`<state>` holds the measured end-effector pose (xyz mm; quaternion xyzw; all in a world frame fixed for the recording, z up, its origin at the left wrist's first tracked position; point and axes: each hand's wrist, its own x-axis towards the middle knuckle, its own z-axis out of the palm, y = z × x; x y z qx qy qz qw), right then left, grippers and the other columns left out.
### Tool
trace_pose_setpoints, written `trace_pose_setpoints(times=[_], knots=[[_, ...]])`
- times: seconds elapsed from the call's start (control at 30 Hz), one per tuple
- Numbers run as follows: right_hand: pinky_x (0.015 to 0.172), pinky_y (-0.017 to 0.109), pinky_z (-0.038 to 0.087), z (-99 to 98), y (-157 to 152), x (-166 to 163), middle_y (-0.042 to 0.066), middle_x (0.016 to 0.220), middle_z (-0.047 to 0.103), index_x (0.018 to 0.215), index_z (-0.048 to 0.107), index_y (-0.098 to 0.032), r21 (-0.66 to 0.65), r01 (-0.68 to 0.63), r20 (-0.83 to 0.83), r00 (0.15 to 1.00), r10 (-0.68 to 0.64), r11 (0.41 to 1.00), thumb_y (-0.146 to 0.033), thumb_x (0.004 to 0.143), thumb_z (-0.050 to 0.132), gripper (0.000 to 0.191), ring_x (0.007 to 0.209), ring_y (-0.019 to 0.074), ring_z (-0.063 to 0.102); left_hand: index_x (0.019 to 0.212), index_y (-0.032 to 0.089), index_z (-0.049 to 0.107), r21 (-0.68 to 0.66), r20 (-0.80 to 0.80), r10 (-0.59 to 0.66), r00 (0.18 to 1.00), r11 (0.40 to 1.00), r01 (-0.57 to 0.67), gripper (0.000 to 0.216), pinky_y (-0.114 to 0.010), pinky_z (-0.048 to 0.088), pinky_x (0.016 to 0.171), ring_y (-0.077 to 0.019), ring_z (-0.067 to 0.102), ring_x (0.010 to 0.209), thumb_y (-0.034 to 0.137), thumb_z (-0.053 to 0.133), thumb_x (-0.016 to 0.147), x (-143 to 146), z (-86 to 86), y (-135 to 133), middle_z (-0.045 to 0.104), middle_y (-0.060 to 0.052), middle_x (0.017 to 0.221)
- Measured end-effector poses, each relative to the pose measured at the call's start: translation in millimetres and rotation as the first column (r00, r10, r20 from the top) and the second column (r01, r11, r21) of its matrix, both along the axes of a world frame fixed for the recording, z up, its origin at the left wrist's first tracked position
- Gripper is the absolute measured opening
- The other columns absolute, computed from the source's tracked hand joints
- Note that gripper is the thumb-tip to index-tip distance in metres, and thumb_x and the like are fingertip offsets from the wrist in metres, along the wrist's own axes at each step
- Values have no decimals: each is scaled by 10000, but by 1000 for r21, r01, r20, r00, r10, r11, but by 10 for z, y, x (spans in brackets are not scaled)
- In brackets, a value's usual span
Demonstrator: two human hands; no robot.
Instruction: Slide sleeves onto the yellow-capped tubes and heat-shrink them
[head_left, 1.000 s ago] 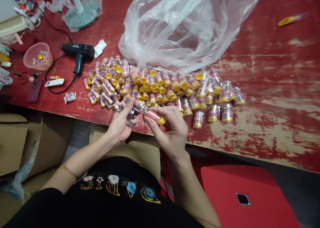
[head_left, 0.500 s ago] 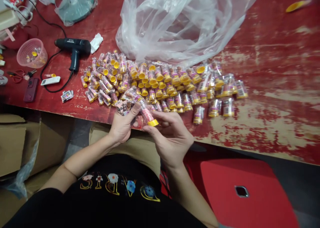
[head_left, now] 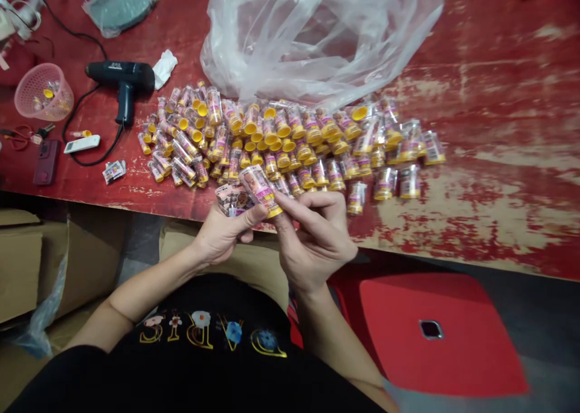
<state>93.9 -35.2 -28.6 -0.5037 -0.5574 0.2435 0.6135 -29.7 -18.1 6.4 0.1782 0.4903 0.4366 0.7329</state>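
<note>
Both my hands meet at the front edge of a worn red table. My right hand pinches a small clear tube with a yellow cap, tilted up to the left. My left hand is closed around a bunch of printed labels, its thumb pressing against the tube. Just beyond my hands lies a wide pile of similar yellow-capped tubes.
A big clear plastic bag lies behind the pile. At the left are a black heat gun with its cord, a pink basket, a white remote and a dark phone. A red stool stands at my right; cardboard boxes sit at my left.
The tube has swung from lying sideways to pointing up-left, its cap now at my right fingertips. My left thumb has closed onto it. The view shifted a little toward me.
</note>
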Motion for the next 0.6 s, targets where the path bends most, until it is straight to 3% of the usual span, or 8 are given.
trace_pose_setpoints(times=[0.37, 0.6], knots=[[609, 258, 435, -2, 34, -64, -7, 834, 517, 1189, 747, -425, 21, 46, -49, 998, -45, 999, -42, 837, 734, 520, 744, 106, 533, 837, 156, 607, 11, 3, 20, 1000, 1000, -20, 616, -139, 275, 389, -16, 390, 520, 455, 1004, 474, 0, 4, 2, 559, 65, 716], [598, 293, 457, -24, 45, -105, 4, 814, 516, 1076, 791, -393, -37, 132, -6, 991, -132, 991, -177, 862, 742, 308, 709, 125, 542, 866, 162, 613, -11, 6, 34, 999, 999, -34, 639, -149, 271, 393, -24, 416, 538, 435, 1013, 448, -6, 9, 14, 583, 57, 747]])
